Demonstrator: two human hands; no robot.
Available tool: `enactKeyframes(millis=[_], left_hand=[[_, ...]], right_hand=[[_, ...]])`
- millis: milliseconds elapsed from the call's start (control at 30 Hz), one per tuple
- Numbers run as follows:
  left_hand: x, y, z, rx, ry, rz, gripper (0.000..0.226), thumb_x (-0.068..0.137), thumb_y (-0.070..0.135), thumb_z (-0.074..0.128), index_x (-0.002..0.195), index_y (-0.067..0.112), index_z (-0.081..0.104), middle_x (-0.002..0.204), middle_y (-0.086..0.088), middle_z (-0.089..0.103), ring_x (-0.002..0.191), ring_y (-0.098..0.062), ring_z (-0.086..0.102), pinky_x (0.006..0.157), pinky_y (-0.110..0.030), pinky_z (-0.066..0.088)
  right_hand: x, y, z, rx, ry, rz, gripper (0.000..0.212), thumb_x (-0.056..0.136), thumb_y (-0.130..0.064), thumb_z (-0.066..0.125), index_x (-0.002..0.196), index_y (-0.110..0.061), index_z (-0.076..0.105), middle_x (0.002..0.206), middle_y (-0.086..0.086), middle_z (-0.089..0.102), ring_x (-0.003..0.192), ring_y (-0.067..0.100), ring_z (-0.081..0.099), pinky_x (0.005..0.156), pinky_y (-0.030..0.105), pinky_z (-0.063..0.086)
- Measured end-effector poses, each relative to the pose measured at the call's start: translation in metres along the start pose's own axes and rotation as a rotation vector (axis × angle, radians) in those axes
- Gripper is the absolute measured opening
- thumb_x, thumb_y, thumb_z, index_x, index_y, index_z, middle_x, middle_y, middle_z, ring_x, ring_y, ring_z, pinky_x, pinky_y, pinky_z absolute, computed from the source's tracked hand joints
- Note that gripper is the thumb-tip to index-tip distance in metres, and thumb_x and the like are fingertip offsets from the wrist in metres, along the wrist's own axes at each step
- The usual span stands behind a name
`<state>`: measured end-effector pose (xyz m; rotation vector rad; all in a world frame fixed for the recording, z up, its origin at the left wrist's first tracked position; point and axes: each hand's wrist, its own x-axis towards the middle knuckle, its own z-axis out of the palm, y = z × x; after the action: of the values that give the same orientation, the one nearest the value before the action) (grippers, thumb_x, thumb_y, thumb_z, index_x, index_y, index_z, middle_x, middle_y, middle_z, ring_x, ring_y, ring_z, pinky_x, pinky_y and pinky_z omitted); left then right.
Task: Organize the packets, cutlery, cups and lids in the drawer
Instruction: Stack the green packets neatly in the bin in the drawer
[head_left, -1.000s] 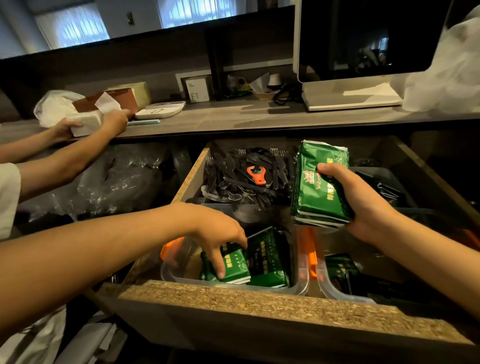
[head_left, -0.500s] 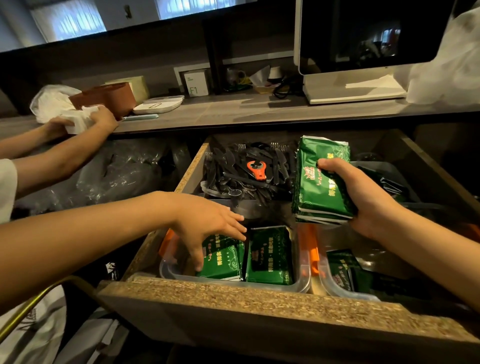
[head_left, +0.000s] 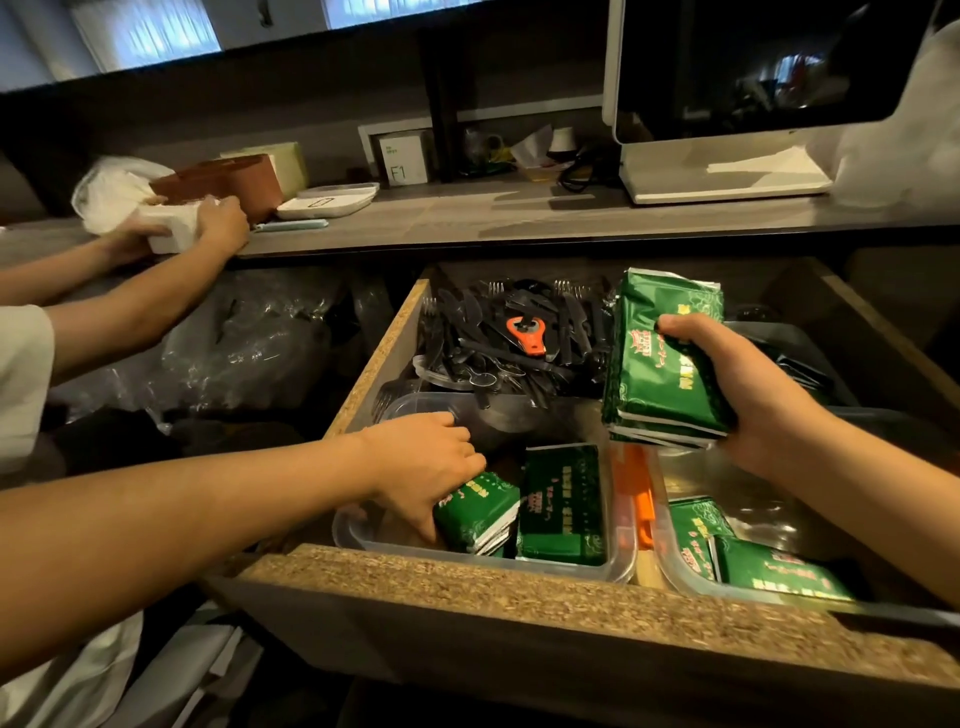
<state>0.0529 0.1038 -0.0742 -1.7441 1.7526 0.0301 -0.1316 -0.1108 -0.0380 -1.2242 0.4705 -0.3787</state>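
Observation:
The wooden drawer stands pulled out. My right hand grips a stack of green packets above the drawer's middle. My left hand reaches into a clear plastic container at the front left and holds a small stack of green packets at its left side, thumb low, fingers over the top. Another green stack stands beside it in the same container. A second clear container at the front right holds more green packets. Black plastic cutlery fills the back left.
An orange opener lies on the cutlery. Another person's hands hold white napkins on the counter at the left, by a brown box. A monitor stands on the counter at the right. Plastic bags lie left of the drawer.
My left hand has shifted from pressing the packets' top to taking hold of the left stack and tilting it up. The right hand with its stack stays nearly still. The other person's hands moved the napkins.

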Motion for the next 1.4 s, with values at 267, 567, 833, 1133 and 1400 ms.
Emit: enactKeyframes(millis=[267, 567, 833, 1133, 1400], left_hand=[[-0.018, -0.002, 0.001, -0.107, 0.05, -0.089, 0.113, 0.079, 0.079, 0.057, 0.161, 0.017, 0.01, 0.158, -0.001, 0.028, 0.142, -0.018, 0.028, 0.115, -0.036, 0.032], [-0.035, 0.006, -0.024, -1.241, 0.507, -0.269, 0.015, 0.096, 0.029, 0.063, 0.098, 0.016, 0.072, 0.076, 0.004, 0.071, 0.068, -0.007, 0.067, 0.065, -0.023, 0.056], [-0.027, 0.039, -0.098, -2.103, 0.506, -0.124, 0.049, 0.087, 0.053, 0.066, 0.124, 0.019, 0.066, 0.122, -0.002, 0.072, 0.118, -0.018, 0.066, 0.107, -0.039, 0.046], [-0.072, 0.027, -0.079, -2.294, 0.699, -0.438, 0.036, 0.075, 0.027, 0.072, 0.107, 0.012, 0.075, 0.103, -0.013, 0.076, 0.094, -0.028, 0.073, 0.095, -0.047, 0.056], [-0.133, -0.007, -0.005, -2.306, 0.954, -0.689, 0.02, 0.082, 0.025, 0.068, 0.096, 0.012, 0.074, 0.093, -0.008, 0.077, 0.083, -0.023, 0.073, 0.09, -0.041, 0.056]], right_hand=[[-0.002, -0.001, 0.001, -0.021, -0.023, -0.004, 0.02, 0.086, -0.038, 0.063, 0.086, -0.018, 0.066, 0.074, 0.003, 0.07, 0.063, 0.02, 0.068, 0.057, 0.029, 0.057], [-0.009, -0.005, 0.004, 0.01, -0.089, 0.01, 0.016, 0.086, -0.035, 0.062, 0.083, -0.019, 0.067, 0.075, 0.001, 0.071, 0.063, 0.018, 0.069, 0.058, 0.028, 0.057], [-0.023, -0.01, 0.052, -0.018, -0.215, 0.029, 0.042, 0.075, -0.043, 0.064, 0.099, -0.008, 0.071, 0.098, 0.014, 0.075, 0.081, 0.023, 0.073, 0.079, 0.036, 0.059], [-0.019, -0.004, 0.124, -0.132, -0.219, 0.081, 0.069, 0.095, -0.067, 0.03, 0.111, -0.014, 0.071, 0.105, 0.012, 0.074, 0.096, 0.024, 0.071, 0.087, 0.041, 0.056], [0.002, 0.042, 0.136, -1.275, -0.357, 0.085, 0.035, 0.093, -0.039, 0.062, 0.115, -0.012, 0.065, 0.11, 0.005, 0.067, 0.1, 0.019, 0.061, 0.087, 0.031, 0.048]])
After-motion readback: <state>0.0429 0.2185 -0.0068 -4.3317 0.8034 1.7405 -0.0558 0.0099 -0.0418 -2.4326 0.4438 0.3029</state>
